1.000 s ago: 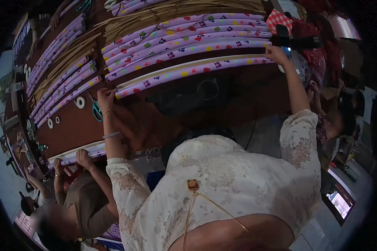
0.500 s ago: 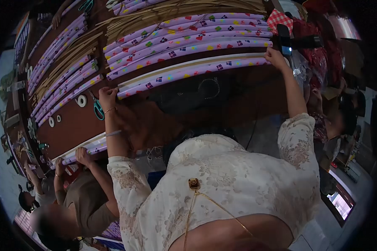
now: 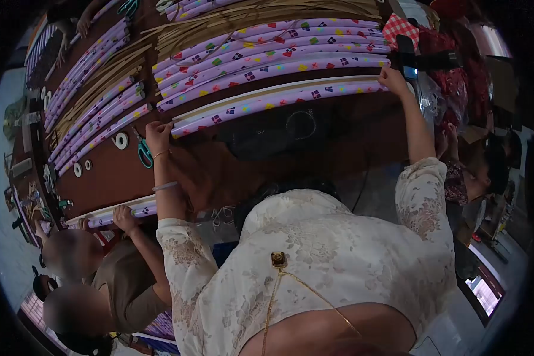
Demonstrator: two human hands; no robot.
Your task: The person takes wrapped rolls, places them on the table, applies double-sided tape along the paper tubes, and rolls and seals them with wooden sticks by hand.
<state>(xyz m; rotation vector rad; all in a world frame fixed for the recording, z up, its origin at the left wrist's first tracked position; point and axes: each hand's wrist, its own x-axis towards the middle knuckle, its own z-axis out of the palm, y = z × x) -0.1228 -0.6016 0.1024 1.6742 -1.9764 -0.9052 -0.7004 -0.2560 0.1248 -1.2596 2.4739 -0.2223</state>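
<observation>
A long roll of lilac wrapping paper (image 3: 267, 108), printed with small coloured gift shapes, lies across the brown table in front of me. A pale edge and a tan strip run along its far side. My left hand (image 3: 158, 137) is closed with its fingers pinched at the roll's left end. At the right end, my right hand (image 3: 393, 80) is curled shut on the paper's edge. Teal-handled scissors (image 3: 144, 153) lie just left of my left hand. Beyond the roll, several finished-looking rolls (image 3: 273, 62) of the same paper are lined up side by side.
Tan strips (image 3: 249, 24) lie behind the rolls. Tape rolls (image 3: 121, 140) sit on the left. A phone (image 3: 406, 53) on a dark mount stands beside my right hand. At lower left, a co-worker's hand (image 3: 124, 218) holds another roll. Dark cloth (image 3: 267, 139) lies nearest me.
My hands stay at the roll's two ends, with little visible movement. The view has shifted slightly. More of another person's hands shows at upper left, and another head appears at lower left.
</observation>
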